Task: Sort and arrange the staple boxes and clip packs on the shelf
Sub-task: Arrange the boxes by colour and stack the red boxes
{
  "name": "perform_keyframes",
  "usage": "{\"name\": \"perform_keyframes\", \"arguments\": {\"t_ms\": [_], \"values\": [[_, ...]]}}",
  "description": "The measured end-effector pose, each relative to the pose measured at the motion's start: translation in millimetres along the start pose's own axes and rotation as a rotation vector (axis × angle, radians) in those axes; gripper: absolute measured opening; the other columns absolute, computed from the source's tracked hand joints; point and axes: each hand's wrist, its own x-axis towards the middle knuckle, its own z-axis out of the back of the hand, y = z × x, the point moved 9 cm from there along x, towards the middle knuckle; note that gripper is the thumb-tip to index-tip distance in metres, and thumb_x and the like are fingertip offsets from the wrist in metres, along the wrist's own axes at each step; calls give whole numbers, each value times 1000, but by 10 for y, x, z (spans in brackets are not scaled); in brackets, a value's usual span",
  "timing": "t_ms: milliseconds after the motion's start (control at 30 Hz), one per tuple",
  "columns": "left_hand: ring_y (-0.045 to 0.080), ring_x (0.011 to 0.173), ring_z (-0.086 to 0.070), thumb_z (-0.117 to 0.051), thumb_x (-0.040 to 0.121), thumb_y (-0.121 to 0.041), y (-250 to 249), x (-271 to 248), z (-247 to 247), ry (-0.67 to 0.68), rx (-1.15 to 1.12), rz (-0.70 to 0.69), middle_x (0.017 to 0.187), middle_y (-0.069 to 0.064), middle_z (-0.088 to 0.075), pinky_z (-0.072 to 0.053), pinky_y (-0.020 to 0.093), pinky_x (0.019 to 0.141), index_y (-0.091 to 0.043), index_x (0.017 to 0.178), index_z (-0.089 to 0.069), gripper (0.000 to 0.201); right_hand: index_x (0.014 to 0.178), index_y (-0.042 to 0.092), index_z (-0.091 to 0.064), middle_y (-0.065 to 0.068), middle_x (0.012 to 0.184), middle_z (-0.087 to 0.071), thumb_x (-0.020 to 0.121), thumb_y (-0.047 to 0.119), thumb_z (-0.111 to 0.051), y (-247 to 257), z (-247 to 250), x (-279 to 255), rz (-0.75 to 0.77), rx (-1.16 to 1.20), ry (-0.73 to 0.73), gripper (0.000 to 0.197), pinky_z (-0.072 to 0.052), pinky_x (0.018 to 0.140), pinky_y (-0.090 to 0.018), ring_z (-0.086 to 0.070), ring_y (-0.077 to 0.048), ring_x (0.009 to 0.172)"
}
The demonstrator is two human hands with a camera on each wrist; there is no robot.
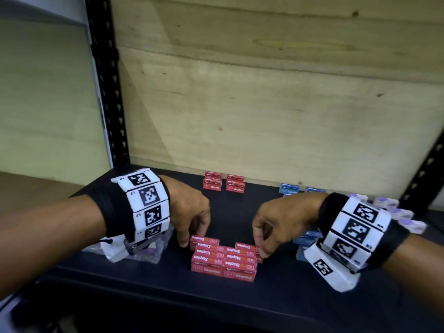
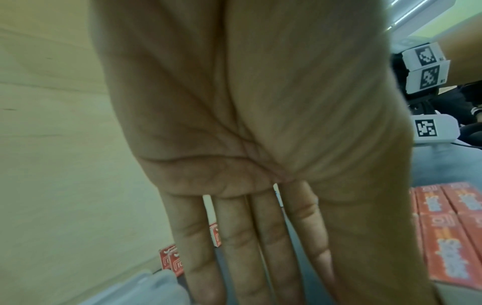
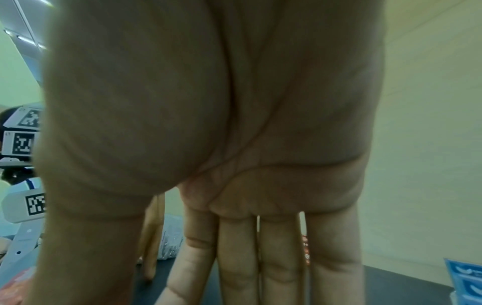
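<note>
A stack of red staple boxes [image 1: 224,260] stands near the front middle of the dark shelf [image 1: 120,284], two boxes wide. My left hand [image 1: 192,236] reaches down to its left end, thumb touching the top left box [image 1: 204,241]. My right hand [image 1: 260,249] touches the right end of the top right box [image 1: 247,247]. In both wrist views the fingers [image 2: 242,258] [image 3: 281,258] point straight down, and the red boxes [image 2: 453,237] lie outside the thumb. Several more red boxes [image 1: 224,185] stand at the back.
Blue staple boxes [image 1: 290,189] sit at the back right, and more lie under my right wrist [image 1: 307,236]. Purple clip packs [image 1: 394,207] lie at the far right. A clear pack [image 1: 144,253] lies under my left wrist. A black upright [image 1: 108,92] bounds the left; plywood [image 1: 264,92] closes the back.
</note>
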Motion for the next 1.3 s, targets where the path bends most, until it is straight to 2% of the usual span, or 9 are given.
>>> {"name": "perform_keyframes", "arguments": {"t_ms": [100, 200, 300, 400, 667, 967, 1033, 1167, 1300], "values": [[7, 106, -60, -74, 84, -13, -34, -15, -10, -14, 18, -29, 117, -11, -66, -49, 25, 89, -30, 122, -62, 43, 110, 29, -70, 10, 107, -72, 82, 29, -78, -22, -26, -13, 11, 15, 19, 29, -50, 100, -33, -65, -7, 102], [7, 102, -61, -71, 86, -12, -84, -12, -13, -30, 9, -59, 116, -10, -66, -50, 29, 92, -33, 122, -60, 42, 113, 29, -68, 6, 111, -71, 84, 23, -77, -30, -37, -6, 27, 32, 21, 31, -50, 101, -37, -65, -11, 105], [2, 93, -59, -69, 89, -15, -95, -6, -12, -25, 4, -53, 117, -11, -65, -49, 26, 88, -36, 121, -58, 40, 112, 29, -66, 4, 109, -73, 86, 21, -75, -13, -48, 17, 49, 40, 21, 29, -50, 100, -40, -67, -13, 102], [7, 103, -60, -67, 90, -17, -98, 8, -8, -19, 12, -47, 119, -10, -65, -44, 22, 81, -38, 122, -57, 40, 111, 30, -66, 4, 107, -73, 86, 21, -75, 7, -53, 44, 65, 31, 19, 28, -51, 99, -42, -68, -14, 100], [8, 109, -60, -63, 94, -23, -96, 40, -20, 9, -4, -28, 120, -10, -67, -41, 24, 80, -43, 124, -53, 38, 113, 32, -66, 6, 103, -74, 88, 26, -73, 70, -17, 70, 79, 19, 17, 27, -51, 87, -29, -67, -11, 96], [6, 106, -61, -62, 94, -26, -113, 49, -15, 18, -11, -27, 119, -9, -68, -40, 21, 76, -41, 127, -52, 37, 112, 32, -66, 6, 102, -74, 88, 28, -72, 84, -17, 70, 74, 14, 39, 25, -52, 92, -32, -68, -10, 95], [6, 106, -61, -62, 94, -27, -114, 44, -19, 22, -17, -24, 119, -10, -68, -40, 22, 79, -41, 127, -52, 37, 112, 32, -66, 6, 102, -74, 88, 28, -73, 83, -21, 70, 74, 17, 43, 25, -52, 92, -31, -68, -10, 95], [3, 96, -61, -63, 94, -28, -121, 41, -22, 22, -10, -31, 115, -11, -69, -42, 22, 79, -41, 125, -53, 35, 111, 34, -66, 6, 102, -74, 88, 29, -73, 80, -11, 75, 76, 5, 30, 25, -52, 90, -31, -68, -9, 94], [4, 97, -62, -66, 92, -27, -101, 45, -18, 21, -26, -20, 115, -11, -68, -44, 23, 80, -40, 125, -53, 38, 114, 35, -65, 5, 107, -71, 85, 31, -76, 52, 2, 66, 60, -3, 15, 32, -49, 84, -26, -65, -8, 96]]}}
